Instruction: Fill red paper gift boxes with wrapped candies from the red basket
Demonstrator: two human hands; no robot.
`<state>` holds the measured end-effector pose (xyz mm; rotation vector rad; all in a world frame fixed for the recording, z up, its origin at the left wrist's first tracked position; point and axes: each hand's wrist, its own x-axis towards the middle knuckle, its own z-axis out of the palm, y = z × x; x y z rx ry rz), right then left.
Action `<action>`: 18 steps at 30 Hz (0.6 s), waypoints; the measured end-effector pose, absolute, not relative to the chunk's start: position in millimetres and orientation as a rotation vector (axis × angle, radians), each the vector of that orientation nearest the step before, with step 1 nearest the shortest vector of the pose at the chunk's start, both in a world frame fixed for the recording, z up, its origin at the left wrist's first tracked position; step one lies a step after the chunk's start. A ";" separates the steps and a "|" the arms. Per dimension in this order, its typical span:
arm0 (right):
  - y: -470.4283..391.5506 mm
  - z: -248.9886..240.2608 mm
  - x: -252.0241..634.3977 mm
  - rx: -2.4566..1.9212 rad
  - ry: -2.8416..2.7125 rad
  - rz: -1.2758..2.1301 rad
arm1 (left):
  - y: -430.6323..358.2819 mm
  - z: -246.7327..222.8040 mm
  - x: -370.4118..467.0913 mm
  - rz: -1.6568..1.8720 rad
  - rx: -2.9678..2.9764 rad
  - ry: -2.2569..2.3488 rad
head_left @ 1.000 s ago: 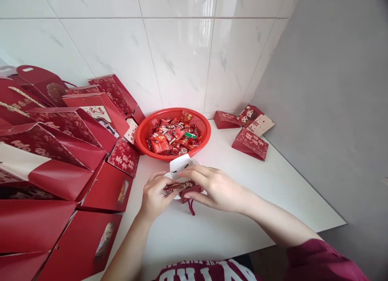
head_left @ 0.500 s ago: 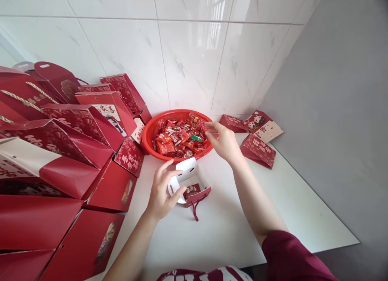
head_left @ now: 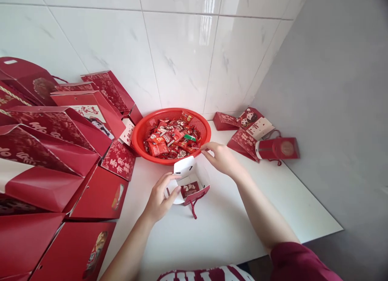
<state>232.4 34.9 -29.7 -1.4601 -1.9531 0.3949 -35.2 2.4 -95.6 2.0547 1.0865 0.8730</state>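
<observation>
A small open gift box (head_left: 194,177), white inside and red outside with a red cord, stands on the white table (head_left: 230,224) just in front of the red basket (head_left: 142,131). My left hand (head_left: 159,197) grips the box's left wall. One red candy packet (head_left: 190,189) lies inside the box. My right hand (head_left: 220,156) hovers at the basket's near right rim, just beyond the box, fingertips pinched together; I cannot make out whether they hold a candy. The basket is filled with several red candies (head_left: 172,139).
Many large red gift bags (head_left: 54,152) are heaped along the left side of the table. Flat and folded small red boxes (head_left: 245,129) and a round red box (head_left: 279,148) lie at the back right by the grey wall. A tiled wall stands behind the basket.
My right hand left the box, reached into the basket, and has now drawn back to its near rim. The box's flaps are open. A round red box now shows at the right.
</observation>
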 end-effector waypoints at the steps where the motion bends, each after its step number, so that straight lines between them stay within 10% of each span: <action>1: 33.3 -30.5 230.9 -1.459 -1.968 0.394 | 2.8 -96.6 -35.3 0.869 2.052 1.084; 18: 24.8 -11.9 217.6 -1.654 -2.113 0.336 | 2.9 -94.7 -37.8 0.870 2.060 1.108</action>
